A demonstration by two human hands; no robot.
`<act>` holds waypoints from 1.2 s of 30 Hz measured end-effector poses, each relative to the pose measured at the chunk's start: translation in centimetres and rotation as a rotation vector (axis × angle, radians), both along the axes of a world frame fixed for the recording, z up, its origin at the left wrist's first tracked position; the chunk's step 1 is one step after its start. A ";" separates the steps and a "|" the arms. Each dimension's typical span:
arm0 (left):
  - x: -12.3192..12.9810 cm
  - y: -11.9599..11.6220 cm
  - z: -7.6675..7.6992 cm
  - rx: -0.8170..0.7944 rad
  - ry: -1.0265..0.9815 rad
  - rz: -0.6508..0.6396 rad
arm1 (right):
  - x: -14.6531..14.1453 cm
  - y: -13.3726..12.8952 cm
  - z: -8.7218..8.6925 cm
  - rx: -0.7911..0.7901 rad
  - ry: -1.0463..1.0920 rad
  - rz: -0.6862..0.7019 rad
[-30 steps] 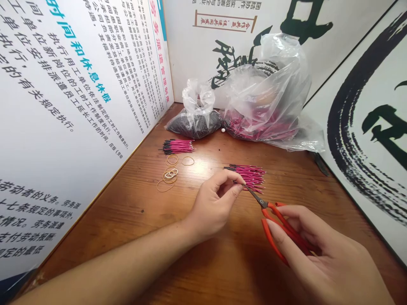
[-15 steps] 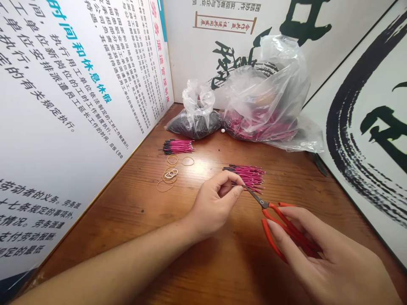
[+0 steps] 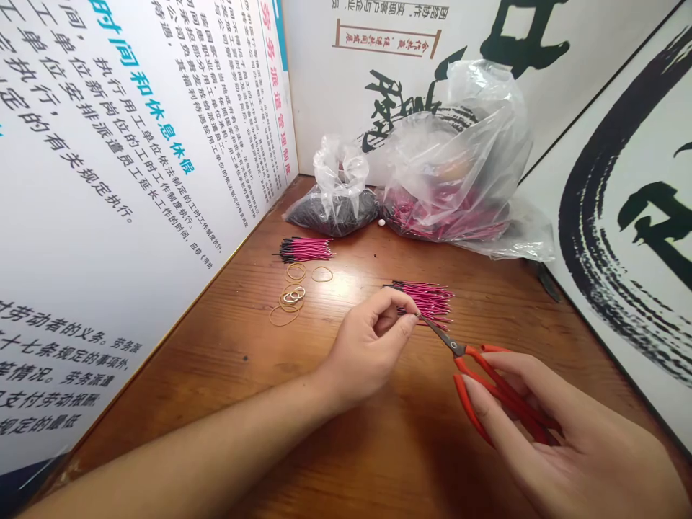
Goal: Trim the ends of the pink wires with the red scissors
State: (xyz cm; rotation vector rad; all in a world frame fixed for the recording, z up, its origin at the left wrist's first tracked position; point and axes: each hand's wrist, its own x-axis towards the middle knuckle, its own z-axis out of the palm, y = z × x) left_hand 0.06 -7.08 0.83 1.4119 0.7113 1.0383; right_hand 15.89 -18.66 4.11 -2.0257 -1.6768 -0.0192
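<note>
My left hand (image 3: 373, 346) is closed in a pinch, thumb against forefinger. Whatever small dark thing sits at its fingertips is too small to name. My right hand (image 3: 573, 432) grips a pair of scissors (image 3: 502, 393) with red handles. Their dark blades look closed, and the tips meet the left fingertips. Just behind the left hand lies a pile of pink wires (image 3: 432, 299) with black ends, partly covered by the fingers. Farther left a second bundle of pink wires (image 3: 308, 249) with black ends rests on the wooden table (image 3: 216, 375).
Several tan and white rubber bands (image 3: 286, 303) lie left of my left hand. At the back stand a clear bag of black pieces (image 3: 338, 213) and a larger bag of pink wires (image 3: 459, 187). Printed panels (image 3: 162, 144) wall the table in.
The whole view has shifted slightly. Both hands and the scissors keep nearly the same pose, with the blade tips still at the left fingertips.
</note>
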 end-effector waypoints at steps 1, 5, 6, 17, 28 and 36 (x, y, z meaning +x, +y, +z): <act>0.0 0.0 0.0 0.000 -0.001 0.002 | -0.1 0.0 0.0 -0.011 0.013 -0.013; 0.0 0.0 -0.2 -0.009 -0.001 0.001 | -0.1 0.2 -0.1 -0.012 0.046 0.015; 0.1 0.0 -0.2 -0.009 -0.001 0.001 | 0.0 0.2 -0.1 -0.013 0.053 0.011; 0.2 -0.1 -0.3 0.005 -0.012 -0.002 | 0.0 0.2 0.0 -0.009 0.027 0.051; 0.1 -0.1 0.1 -0.035 -0.013 0.005 | -0.6 0.2 0.2 -0.073 0.120 0.014; 0.1 -0.1 -0.1 -0.028 -0.011 0.011 | -0.2 0.2 0.1 -0.048 0.087 0.043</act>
